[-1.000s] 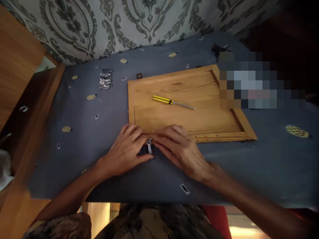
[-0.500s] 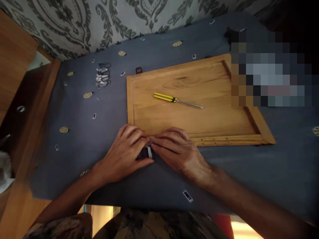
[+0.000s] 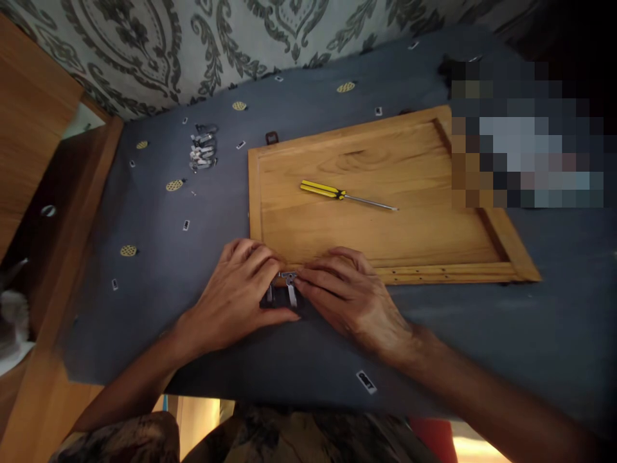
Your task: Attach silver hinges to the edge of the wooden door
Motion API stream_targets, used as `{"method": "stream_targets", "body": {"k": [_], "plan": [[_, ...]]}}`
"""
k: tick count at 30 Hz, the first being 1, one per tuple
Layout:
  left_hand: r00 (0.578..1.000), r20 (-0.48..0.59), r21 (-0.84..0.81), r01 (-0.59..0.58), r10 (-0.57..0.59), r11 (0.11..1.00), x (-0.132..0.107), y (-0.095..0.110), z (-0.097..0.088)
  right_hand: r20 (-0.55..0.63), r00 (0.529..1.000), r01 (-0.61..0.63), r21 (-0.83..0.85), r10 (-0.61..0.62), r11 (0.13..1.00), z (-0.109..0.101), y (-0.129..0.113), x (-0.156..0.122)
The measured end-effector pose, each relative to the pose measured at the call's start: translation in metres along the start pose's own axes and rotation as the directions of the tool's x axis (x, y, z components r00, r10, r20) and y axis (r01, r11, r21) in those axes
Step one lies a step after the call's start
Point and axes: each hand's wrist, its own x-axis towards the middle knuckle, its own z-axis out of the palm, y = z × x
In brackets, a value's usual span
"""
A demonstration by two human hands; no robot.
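Note:
A small metal hinge (image 3: 288,287) sits against the near edge of a wooden cabinet door (image 3: 376,238) that lies flat on a grey-blue cloth. My left hand (image 3: 236,296) has its fingers curled round the hinge from the left. From the right, my right hand (image 3: 351,296) pinches the same piece with its fingertips. Both hands rest on the cloth at the door's front left corner. On the door panel lies a yellow-handled screwdriver (image 3: 344,195), untouched.
A pile of metal hinges (image 3: 201,151) lies at the back left of the cloth. Small dark bits and yellow round marks dot the cloth (image 3: 193,270). A wooden cabinet (image 3: 29,109) stands at the left. A patterned wall runs behind.
The hands have spread slightly, so more of the hinge shows between them. The view has shifted a little; the screwdriver and door have not moved.

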Motion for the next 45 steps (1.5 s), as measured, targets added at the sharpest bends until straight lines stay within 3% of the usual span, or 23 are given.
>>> {"method": "stream_targets", "body": {"k": [45], "plan": [[1.0, 0.021, -0.1, 0.014, -0.012, 0.995, 0.0006, 0.0021, 0.0031, -0.043, 0.999, -0.027, 0.086, 0.03, 0.996, -0.0043, -0.0019, 0.0009]]}}
